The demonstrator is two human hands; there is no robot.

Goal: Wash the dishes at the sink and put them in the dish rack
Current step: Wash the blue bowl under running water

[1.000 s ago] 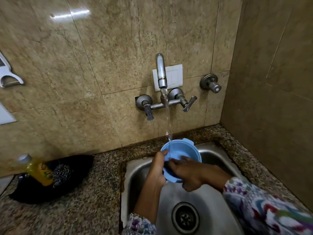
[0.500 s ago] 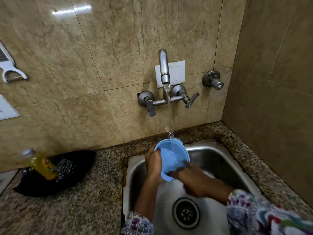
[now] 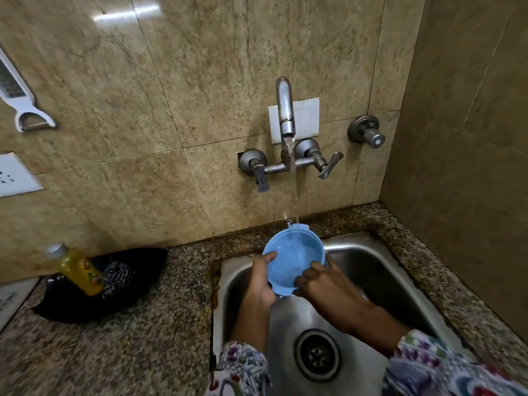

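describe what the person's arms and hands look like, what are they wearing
Both hands, left hand and right hand, are bare, with no gloves; no rings or bracelets show. Forearms are uncovered. Each arm has a pushed-up patterned sleeve, white with purple, blue, green and red print.

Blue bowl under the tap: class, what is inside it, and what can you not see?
Tap water falls inside the blue bowl, wetting it; no food shows. The left hand and right hand cover its lower sides; its underside is hidden.
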